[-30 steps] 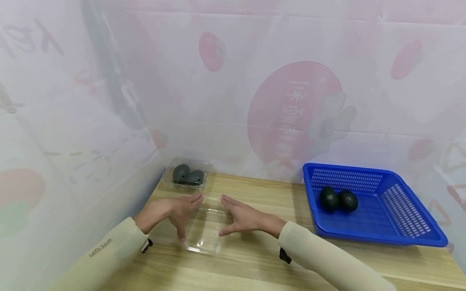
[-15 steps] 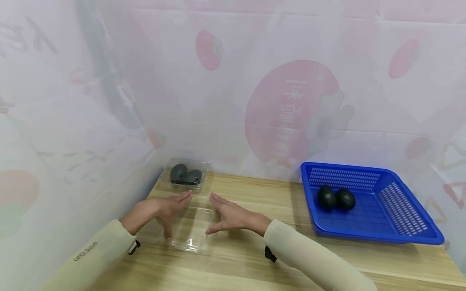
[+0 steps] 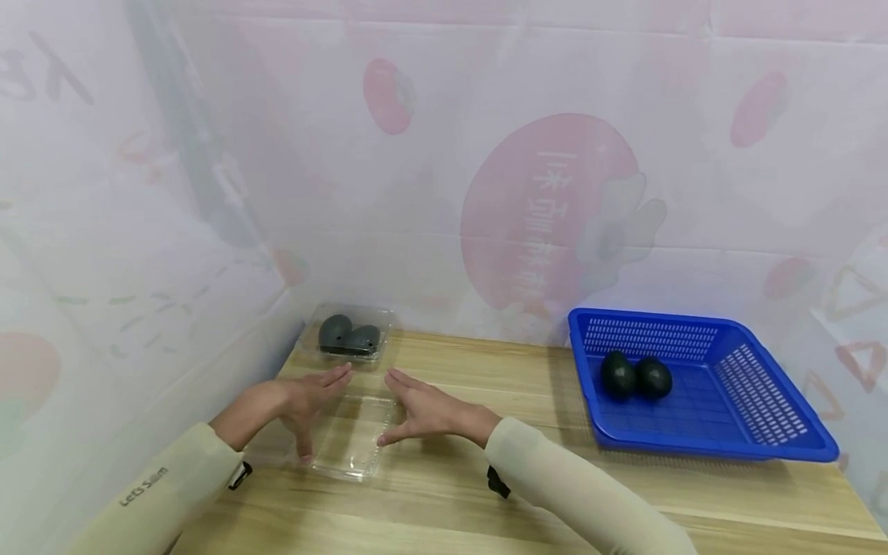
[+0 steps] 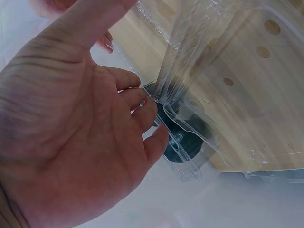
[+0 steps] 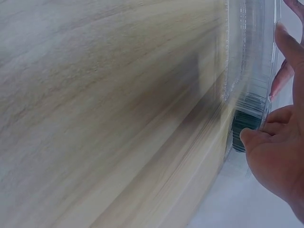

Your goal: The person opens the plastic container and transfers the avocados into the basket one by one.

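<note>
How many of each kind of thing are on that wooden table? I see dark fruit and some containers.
Dark avocados: 4, with 2 in the blue basket at and, and 2 in the closed clear box at and.
Clear plastic boxes: 2, counting the empty clear box between the hands.
Blue baskets: 1.
Total: 7 things.

A staged packing booth, prob. a fruit-packing mock-up, was suggested: a wooden table (image 3: 486,493) was enclosed by translucent sheeting (image 3: 486,154) printed w/ red fruit graphics. A blue plastic basket (image 3: 756,432) w/ dark avocados (image 3: 634,376) & clear clamshell boxes (image 3: 350,441) were laid out.
</note>
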Demonstrator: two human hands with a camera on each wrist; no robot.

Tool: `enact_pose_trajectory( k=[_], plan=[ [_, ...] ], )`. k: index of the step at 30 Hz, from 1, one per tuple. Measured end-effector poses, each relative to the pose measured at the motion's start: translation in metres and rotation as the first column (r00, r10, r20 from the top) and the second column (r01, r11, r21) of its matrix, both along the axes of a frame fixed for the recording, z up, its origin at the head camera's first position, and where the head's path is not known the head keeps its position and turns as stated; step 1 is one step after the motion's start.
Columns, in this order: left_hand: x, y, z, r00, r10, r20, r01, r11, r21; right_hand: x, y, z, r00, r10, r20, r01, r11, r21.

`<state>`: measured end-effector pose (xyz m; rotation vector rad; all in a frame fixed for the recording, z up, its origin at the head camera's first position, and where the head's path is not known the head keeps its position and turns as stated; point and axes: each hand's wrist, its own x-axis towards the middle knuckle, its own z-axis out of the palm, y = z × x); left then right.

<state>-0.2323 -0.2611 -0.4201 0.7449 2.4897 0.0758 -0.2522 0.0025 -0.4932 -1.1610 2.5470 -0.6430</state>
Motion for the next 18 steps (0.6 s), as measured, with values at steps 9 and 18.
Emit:
enact_pose_trajectory(
  k=[9,18],
  plan=[
    [0.001,-0.004,0.004,1.0,0.0,-0.004,0.0,1.0,0.001,-0.003,-0.005,-0.002,1.0,0.012,-0.022,-0.012,1.0,-0.009],
    [-0.001,-0.005,0.012,0.999,0.033,0.029,-0.034,0.998,0.051,-0.007,-0.007,0.0,0.999,0.012,-0.034,-0.014,0.999,-0.052]
  ],
)
